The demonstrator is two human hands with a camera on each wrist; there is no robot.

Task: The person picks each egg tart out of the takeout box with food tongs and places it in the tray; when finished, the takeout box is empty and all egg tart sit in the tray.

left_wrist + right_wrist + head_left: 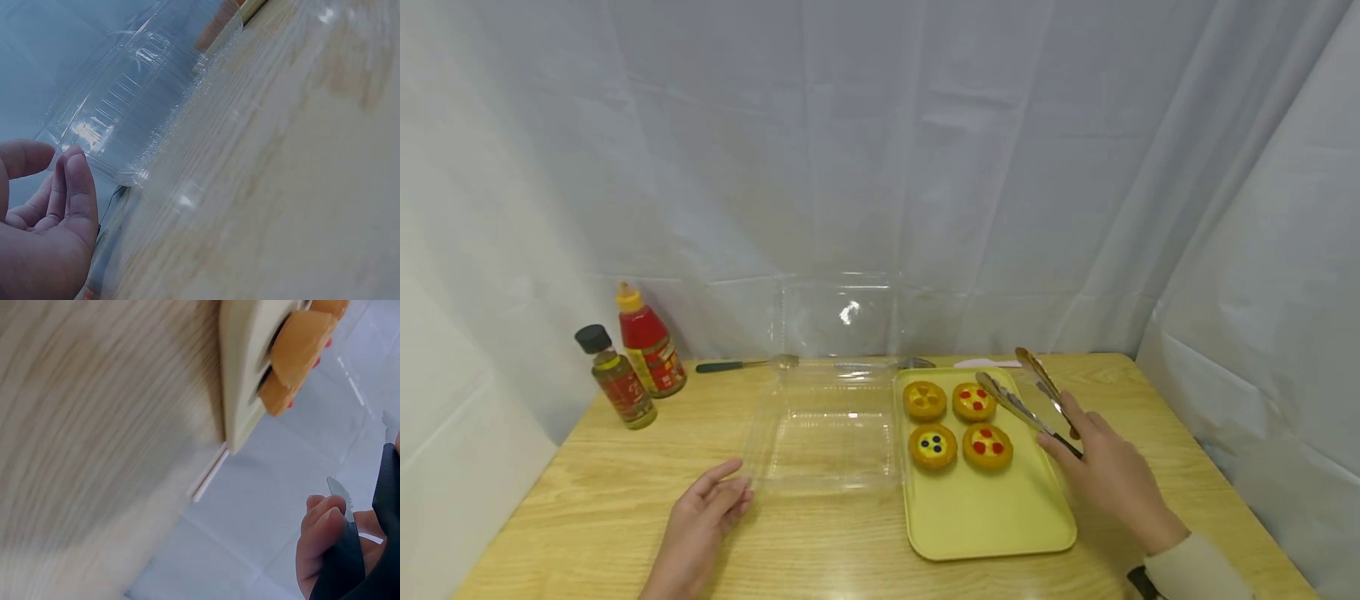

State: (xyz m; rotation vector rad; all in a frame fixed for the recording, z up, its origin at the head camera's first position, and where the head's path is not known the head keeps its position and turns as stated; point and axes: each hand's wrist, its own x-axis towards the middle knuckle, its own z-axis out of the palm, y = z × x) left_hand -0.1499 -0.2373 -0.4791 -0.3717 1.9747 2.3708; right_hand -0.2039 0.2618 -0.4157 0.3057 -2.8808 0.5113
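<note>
My right hand (1116,475) grips a pair of metal tongs (1018,406) with dark handles, its arms spread apart. The tongs reach over the right side of a yellow tray (992,521), nothing between their tips. On that tray sit several tarts: one with blue dots (933,447), two with red dots, such as the nearer red-dotted tart (988,447), and one with orange-brown pieces (924,402). My left hand (703,517) has loosely bent fingers at the front left corner of a clear plastic container (831,483). In the left wrist view, its fingertips (76,164) are right at the rim.
The container's lid (838,312) stands raised behind it. A red sauce bottle (651,350) and a dark-capped bottle (622,387) stand at the left. Along the back edge lie a dark-handled spoon (730,366), a fork (916,362) and a pale pink utensil (981,363).
</note>
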